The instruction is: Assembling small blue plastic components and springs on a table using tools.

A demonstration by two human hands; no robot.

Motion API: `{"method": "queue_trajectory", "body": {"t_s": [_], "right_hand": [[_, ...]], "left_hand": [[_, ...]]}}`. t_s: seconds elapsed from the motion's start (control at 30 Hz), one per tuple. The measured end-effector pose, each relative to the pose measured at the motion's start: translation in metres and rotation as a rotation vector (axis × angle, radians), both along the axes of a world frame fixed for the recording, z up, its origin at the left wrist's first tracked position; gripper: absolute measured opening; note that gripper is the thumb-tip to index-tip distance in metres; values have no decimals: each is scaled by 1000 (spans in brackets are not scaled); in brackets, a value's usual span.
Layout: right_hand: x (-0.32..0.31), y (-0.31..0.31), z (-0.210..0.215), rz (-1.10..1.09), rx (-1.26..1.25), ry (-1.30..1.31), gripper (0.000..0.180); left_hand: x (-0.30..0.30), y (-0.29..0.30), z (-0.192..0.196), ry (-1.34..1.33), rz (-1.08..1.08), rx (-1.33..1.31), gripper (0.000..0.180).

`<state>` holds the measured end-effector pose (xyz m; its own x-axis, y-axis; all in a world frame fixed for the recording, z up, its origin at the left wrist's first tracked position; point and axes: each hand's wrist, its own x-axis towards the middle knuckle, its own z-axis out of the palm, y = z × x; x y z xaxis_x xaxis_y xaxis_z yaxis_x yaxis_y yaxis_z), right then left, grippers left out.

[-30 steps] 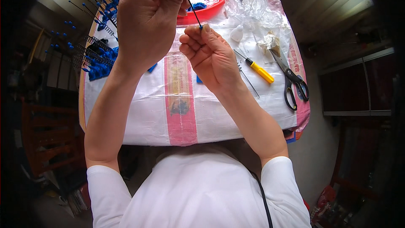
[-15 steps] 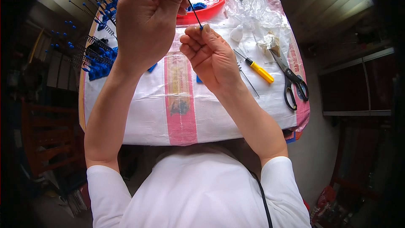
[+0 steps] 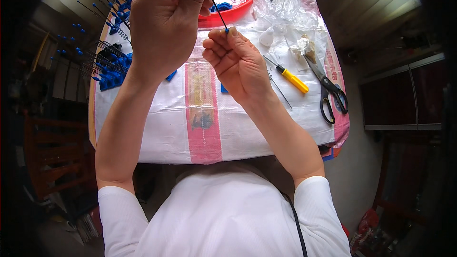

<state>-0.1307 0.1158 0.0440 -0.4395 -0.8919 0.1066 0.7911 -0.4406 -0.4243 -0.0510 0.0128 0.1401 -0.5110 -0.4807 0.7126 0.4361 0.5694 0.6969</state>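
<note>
Above the far side of the table, my left hand (image 3: 164, 21) is closed on the upper part of a thin black rod (image 3: 219, 14); the rod's top end is partly hidden by the fingers. Lower down, the thumb and forefinger of my right hand (image 3: 243, 64) pinch a small blue bead-like piece (image 3: 227, 30) at the rod's bottom end. The rod slants down from left to right between the two hands. Behind my left forearm stand several blue plastic parts (image 3: 111, 79) with black coil springs and thin rods sticking up from them.
A red basin (image 3: 243, 10) with a clear tray and blue parts stands at the back. Clear plastic bags (image 3: 281, 1), a small white bottle (image 3: 267, 37), a yellow-handled screwdriver (image 3: 294, 81) and black scissors (image 3: 327, 85) lie to the right. A white woven sheet (image 3: 247, 135) covers the table.
Almost nothing differs. My left hand and the rod have shifted very slightly, while both hands keep the same hold.
</note>
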Motion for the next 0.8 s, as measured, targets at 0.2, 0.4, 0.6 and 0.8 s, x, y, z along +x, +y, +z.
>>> {"method": "queue_trajectory", "body": {"t_s": [0.2, 0.4, 0.6, 0.8], "right_hand": [[-1, 0, -1, 10, -5, -9, 28], [0, 0, -1, 4, -16, 4, 28], [-1, 0, -2, 4, -17, -6, 26], [-2, 0, -3, 1, -30, -31, 24]], "left_hand": [[0, 1, 0, -11, 24, 2, 17], [0, -2, -4, -19, -27, -6, 19], [-1, 0, -5, -10, -16, 8, 20], [-1, -3, -8, -23, -47, 53, 17]]}}
